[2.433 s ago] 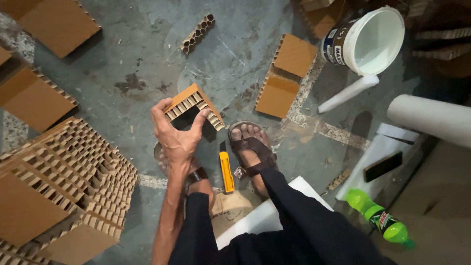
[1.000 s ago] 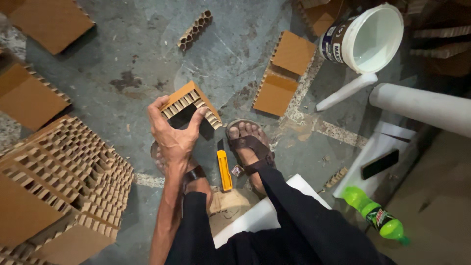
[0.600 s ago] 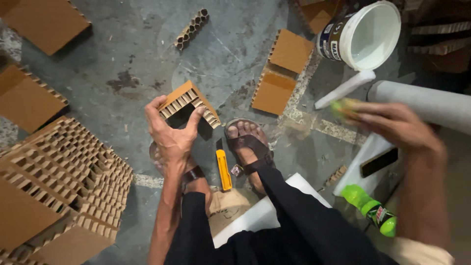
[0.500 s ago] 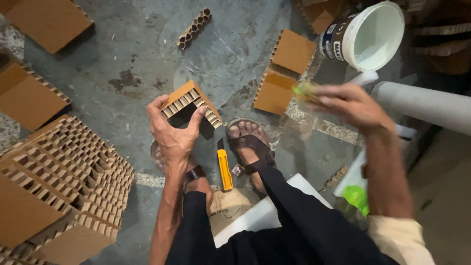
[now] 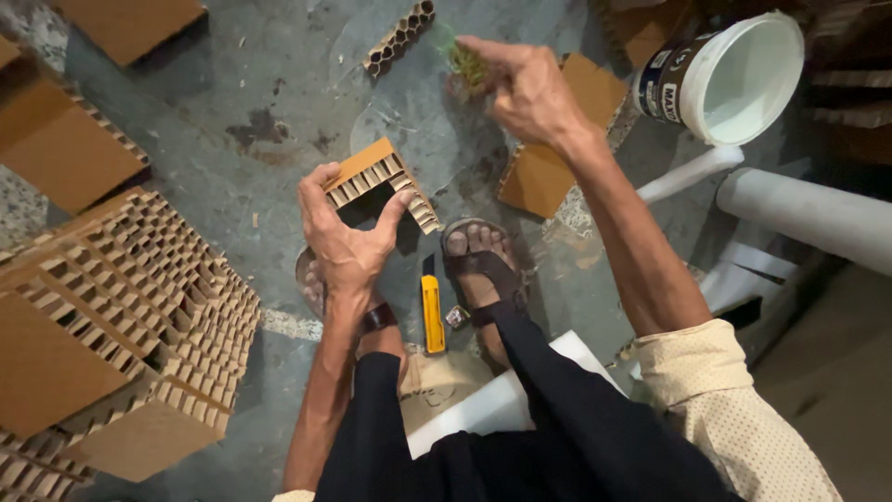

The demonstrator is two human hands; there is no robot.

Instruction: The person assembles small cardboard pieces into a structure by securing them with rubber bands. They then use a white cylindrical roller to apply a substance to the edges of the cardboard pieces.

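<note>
The left hand [image 5: 346,244] clamps the honeycomb cardboard piece [image 5: 379,181] between thumb and fingers; the right hand [image 5: 522,85] pinches a small green thing [image 5: 467,63] at its fingertips.

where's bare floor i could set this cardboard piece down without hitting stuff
Barest is the grey floor between the honeycomb strip and the big honeycomb stack. A smaller patch lies below the stack's right edge. It is crowded around the left hand and its cardboard piece, utility knife, sandalled foot, and near the white bucket.

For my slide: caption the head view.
Left hand holds a cardboard piece; right hand pinches something green above the floor.
</note>
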